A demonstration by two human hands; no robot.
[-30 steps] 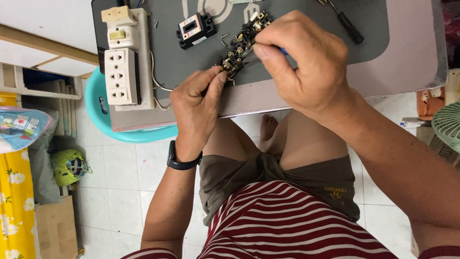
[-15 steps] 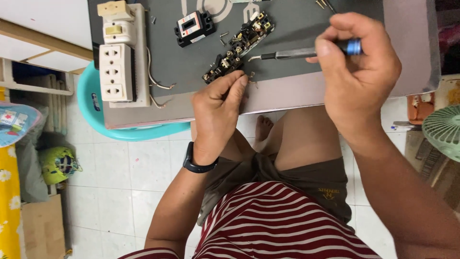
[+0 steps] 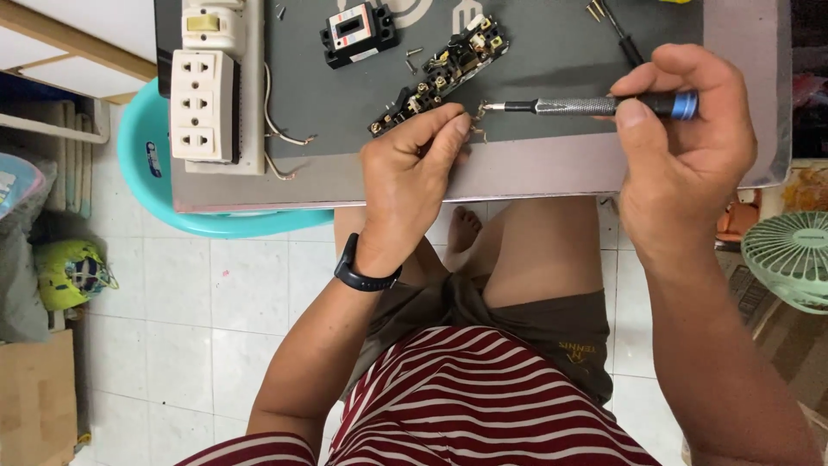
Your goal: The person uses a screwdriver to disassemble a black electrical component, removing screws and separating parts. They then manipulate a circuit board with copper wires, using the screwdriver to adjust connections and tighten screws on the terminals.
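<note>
Small metal part being worked near the worktop's front edge.
The part is being pinched by the left hand; a screwdriver is being grasped by the right hand, its tip at the part.

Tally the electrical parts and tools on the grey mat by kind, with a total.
White socket panel: 1
Black module with a white face: 1
Black socket strip, touched by the left hand: 1
Screwdriver in the right hand, the blue-capped screwdriver: 1
Black screwdriver lying on the mat: 1
Total: 5
</note>
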